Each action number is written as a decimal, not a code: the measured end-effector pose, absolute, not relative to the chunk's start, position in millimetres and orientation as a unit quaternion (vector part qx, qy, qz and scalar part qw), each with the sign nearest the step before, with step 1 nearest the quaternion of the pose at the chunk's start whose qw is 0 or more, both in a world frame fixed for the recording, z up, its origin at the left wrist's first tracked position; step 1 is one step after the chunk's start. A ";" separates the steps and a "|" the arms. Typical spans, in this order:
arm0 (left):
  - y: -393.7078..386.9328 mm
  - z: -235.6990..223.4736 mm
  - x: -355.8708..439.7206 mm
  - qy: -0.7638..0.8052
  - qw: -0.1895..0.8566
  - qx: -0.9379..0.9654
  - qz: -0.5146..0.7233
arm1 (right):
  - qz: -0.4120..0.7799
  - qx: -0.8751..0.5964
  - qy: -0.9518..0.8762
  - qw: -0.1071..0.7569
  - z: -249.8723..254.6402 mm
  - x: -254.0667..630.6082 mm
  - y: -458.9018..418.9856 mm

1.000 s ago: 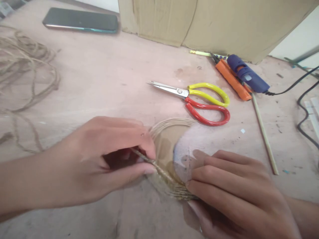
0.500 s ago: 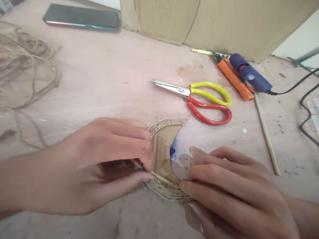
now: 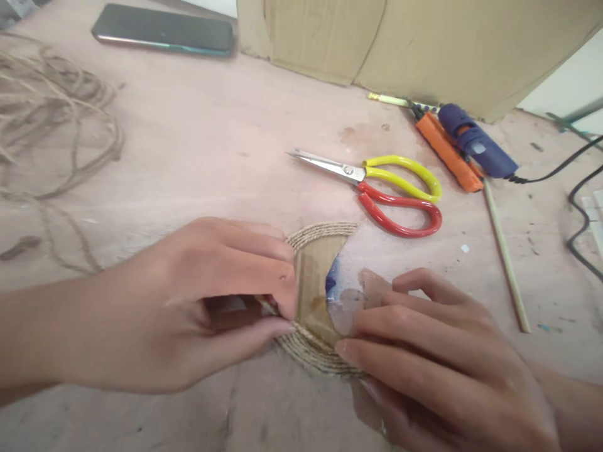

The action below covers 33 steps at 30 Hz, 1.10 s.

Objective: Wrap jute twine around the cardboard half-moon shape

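A crescent-shaped piece of cardboard (image 3: 308,289) lies in front of me, with rows of jute twine (image 3: 325,231) along its curved outer edge. My left hand (image 3: 235,295) is closed at its left side, thumb and forefinger pinching a strand of twine against the inner row. At the lower right tip, my right hand (image 3: 438,358) grips the cardboard and its twine rows between thumb and fingers. That tip is hidden under the fingers, and the left side of the crescent is covered by my left hand. Scissors (image 3: 347,171) with yellow and red handles lie just beyond the cardboard.
A loose heap of twine (image 3: 70,119) lies at the left, with a phone (image 3: 162,30) behind it. At the right are an orange-handled tool (image 3: 450,150), a blue corded tool (image 3: 480,141) and a thin wooden stick (image 3: 506,257). A large cardboard sheet (image 3: 424,50) stands at the back.
The view has shifted slightly, so most things appear a little further right. My right fingers have edged slightly left along the cardboard's lower tip. Both hands keep their hold.
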State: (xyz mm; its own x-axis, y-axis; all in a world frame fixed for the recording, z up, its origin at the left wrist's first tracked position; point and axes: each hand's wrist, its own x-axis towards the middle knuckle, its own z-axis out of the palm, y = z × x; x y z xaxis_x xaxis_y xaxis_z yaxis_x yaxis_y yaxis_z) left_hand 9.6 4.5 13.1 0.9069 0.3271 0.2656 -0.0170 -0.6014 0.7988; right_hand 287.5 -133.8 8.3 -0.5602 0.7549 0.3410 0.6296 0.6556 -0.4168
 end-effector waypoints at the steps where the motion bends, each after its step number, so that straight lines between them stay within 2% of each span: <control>1: 4.5 13.1 9.9 0.088 0.439 0.872 0.197 | 0.127 -0.390 -0.876 0.254 8.5 287.0 -132.8; 9: 4.0 11.0 8.4 0.117 0.441 0.867 0.199 | 0.175 -0.354 -0.884 0.250 9.4 294.3 -128.1; 16: -0.5 14.5 9.0 0.108 0.454 0.860 0.208 | 0.184 -0.436 -0.837 0.275 8.5 283.8 -138.8; 23: 2.3 12.3 7.1 0.098 0.454 0.860 0.211 | 0.210 -0.380 -0.861 0.264 8.3 292.3 -131.9; 33: 1.4 10.8 8.4 0.109 0.436 0.870 0.201 | 0.180 -0.352 -0.878 0.268 8.4 294.8 -124.0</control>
